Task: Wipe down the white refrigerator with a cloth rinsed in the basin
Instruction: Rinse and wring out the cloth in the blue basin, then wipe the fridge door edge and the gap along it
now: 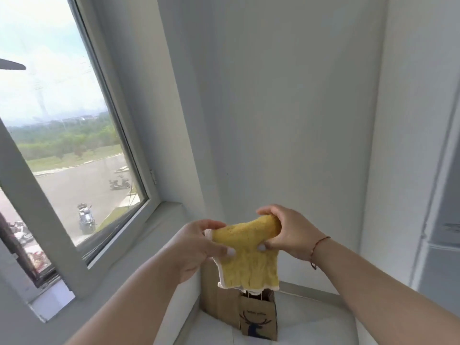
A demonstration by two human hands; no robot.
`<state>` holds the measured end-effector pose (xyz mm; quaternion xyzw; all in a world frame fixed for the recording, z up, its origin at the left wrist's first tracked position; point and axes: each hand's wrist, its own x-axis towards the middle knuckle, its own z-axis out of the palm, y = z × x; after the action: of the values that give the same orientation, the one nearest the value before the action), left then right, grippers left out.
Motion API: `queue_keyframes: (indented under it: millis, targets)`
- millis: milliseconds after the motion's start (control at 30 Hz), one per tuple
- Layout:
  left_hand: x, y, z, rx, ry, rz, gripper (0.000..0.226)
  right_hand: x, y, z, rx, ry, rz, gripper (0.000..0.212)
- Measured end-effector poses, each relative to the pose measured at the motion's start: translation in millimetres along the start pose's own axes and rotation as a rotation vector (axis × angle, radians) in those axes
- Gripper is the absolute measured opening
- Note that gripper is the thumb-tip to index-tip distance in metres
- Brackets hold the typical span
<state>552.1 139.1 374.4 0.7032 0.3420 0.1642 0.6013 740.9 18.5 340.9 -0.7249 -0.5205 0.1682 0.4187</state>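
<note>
A yellow cloth [245,255] with a white hem hangs in front of me at chest height, held up by both hands. My left hand [196,245] pinches its left top corner. My right hand [286,232] grips the bunched right top end; a red string bracelet circles that wrist. The lower part of the cloth hangs loose. The white refrigerator [443,220] shows only as a tall pale edge with a door seam at the far right. No basin is in view.
A brown paper bag [258,319] with a deer print stands on the floor in the wall corner below the cloth, another bag beside it. A window [74,150] with a white frame and sill fills the left. White walls stand ahead.
</note>
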Motion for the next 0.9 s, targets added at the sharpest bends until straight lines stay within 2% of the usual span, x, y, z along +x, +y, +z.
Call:
queue_keyframes:
  millis: [67,100,133,167,200,233,300,333,400,433,500,533,600,633,667,700,733,767,800,833,900]
  targets:
    - [18,5,3,0.354,0.06,0.135,0.034,-1,-1,-4,-0.221,0.152,-0.049,0.024]
    - [30,9,6,0.494,0.084,0.215,0.022,2,2,-8,-0.285,0.218,-0.042,0.014]
    - [39,13,6,0.563,0.116,0.289,0.014,5,5,-14,-0.289,0.25,-0.035,0.016]
    - [50,17,5,0.542,0.098,0.345,0.006,9,8,-24,-0.19,0.253,-0.025,0.023]
    - [59,20,3,0.42,0.016,0.365,0.004,12,10,-34,0.027,0.233,-0.022,0.032]
    - [69,26,2,0.247,-0.109,0.357,0.012,15,15,-42,0.344,0.213,-0.034,0.043]
    - [84,35,1,-0.069,-0.316,0.293,0.023,18,23,-40,0.993,0.089,-0.086,0.065]
    - [93,40,0,-0.142,-0.368,0.269,0.025,21,29,-31,1.206,0.004,-0.116,0.078]
    - [111,50,1,-0.173,-0.399,0.243,0.026,27,23,1,1.371,-0.136,-0.174,0.089]
    - [122,54,1,-0.138,-0.397,0.247,0.024,34,19,17,1.389,-0.125,-0.221,0.086]
    - [143,60,3,0.023,-0.362,0.287,0.02,41,9,36,1.312,0.091,-0.203,0.073]
    - [154,64,5,0.13,-0.317,0.329,0.017,50,5,42,1.367,0.136,-0.161,0.068]
    - [175,73,11,0.322,-0.136,0.487,0.014,53,4,37,1.445,0.3,-0.01,0.064]
    - [182,78,17,0.301,-0.056,0.573,0.014,54,11,32,1.461,0.399,0.027,0.061]
    - [188,83,23,0.157,-0.068,0.626,0.012,54,15,28,1.498,0.495,0.065,0.057]
    - [188,91,34,-0.105,-0.214,0.613,0.01,52,13,22,1.509,0.578,0.069,0.056]
    - [183,97,44,-0.411,-0.452,0.523,0.012,53,9,19,1.508,0.62,0.072,0.057]
    - [177,99,56,-0.66,-0.717,0.39,0.017,55,7,14,1.513,0.622,0.04,0.057]
    - [172,99,70,-0.808,-0.918,0.239,0.026,58,9,11,1.504,0.675,0.027,0.057]
    - [168,97,85,-0.856,-1.041,0.105,0.033,59,9,5,1.529,0.762,0.012,0.055]
    - [167,95,108,-0.828,-1.121,-0.015,0.04,52,6,-9,1.599,0.8,-0.065,0.054]
